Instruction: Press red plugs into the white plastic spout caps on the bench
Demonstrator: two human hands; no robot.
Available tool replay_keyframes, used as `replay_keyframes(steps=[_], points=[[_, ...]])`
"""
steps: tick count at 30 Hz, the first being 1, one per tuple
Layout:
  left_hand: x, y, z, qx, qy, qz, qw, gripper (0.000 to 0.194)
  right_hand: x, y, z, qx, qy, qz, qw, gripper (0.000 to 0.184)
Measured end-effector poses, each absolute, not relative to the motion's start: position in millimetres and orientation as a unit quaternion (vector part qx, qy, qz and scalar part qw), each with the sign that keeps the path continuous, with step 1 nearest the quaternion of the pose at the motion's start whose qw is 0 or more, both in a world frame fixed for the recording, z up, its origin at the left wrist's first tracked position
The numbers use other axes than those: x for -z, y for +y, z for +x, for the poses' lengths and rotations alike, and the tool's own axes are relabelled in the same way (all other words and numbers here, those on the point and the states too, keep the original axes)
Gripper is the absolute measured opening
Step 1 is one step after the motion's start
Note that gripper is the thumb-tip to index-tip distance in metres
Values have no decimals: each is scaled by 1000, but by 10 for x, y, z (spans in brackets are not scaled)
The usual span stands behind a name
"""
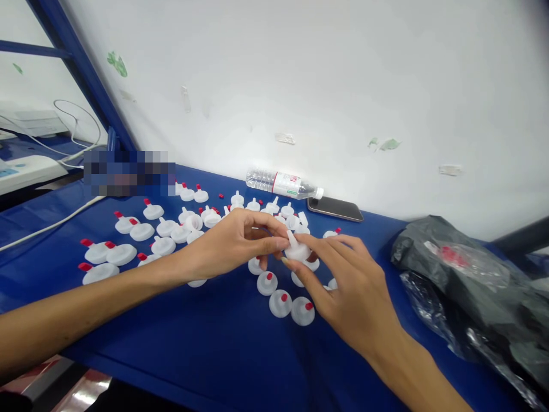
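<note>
Over the middle of the table, a white plastic nozzle cap [297, 252] is gripped by its round base in my right hand [354, 277], between thumb and fingers. Its spout points up and left with no red tip on it. Beside the spout, thumb and forefinger of my left hand [246, 237] are pinched together; whatever lies between them is hidden. Below my hands stand several nozzle caps with red tips, such as one nozzle cap [280, 304] near the front. Behind them are bare white nozzle caps [237, 198] and a loose red tip [221, 195].
More red-tipped nozzle caps [100, 273] spread leftward on the blue table [206, 349]. A water bottle [285, 184] lies by the wall, a phone [335, 209] beside it. Black plastic bags [467, 286] heap at right. A white cable [51, 223] crosses the left side.
</note>
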State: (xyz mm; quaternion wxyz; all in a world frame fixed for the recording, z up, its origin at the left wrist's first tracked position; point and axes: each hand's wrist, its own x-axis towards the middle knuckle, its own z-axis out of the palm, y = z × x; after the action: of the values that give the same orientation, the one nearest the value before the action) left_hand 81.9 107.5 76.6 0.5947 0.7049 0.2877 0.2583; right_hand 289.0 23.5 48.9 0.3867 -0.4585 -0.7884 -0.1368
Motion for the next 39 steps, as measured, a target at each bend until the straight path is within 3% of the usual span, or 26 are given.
replay_keyframes(steps=[12,39], points=[[-778,1158,772,-262,288,674,628,22,-500,245,2886,135,-784,-480,370,23],[-747,1125,788,-270,303,694,595,22,-515,233,2882,152,-800,-454,363,23]])
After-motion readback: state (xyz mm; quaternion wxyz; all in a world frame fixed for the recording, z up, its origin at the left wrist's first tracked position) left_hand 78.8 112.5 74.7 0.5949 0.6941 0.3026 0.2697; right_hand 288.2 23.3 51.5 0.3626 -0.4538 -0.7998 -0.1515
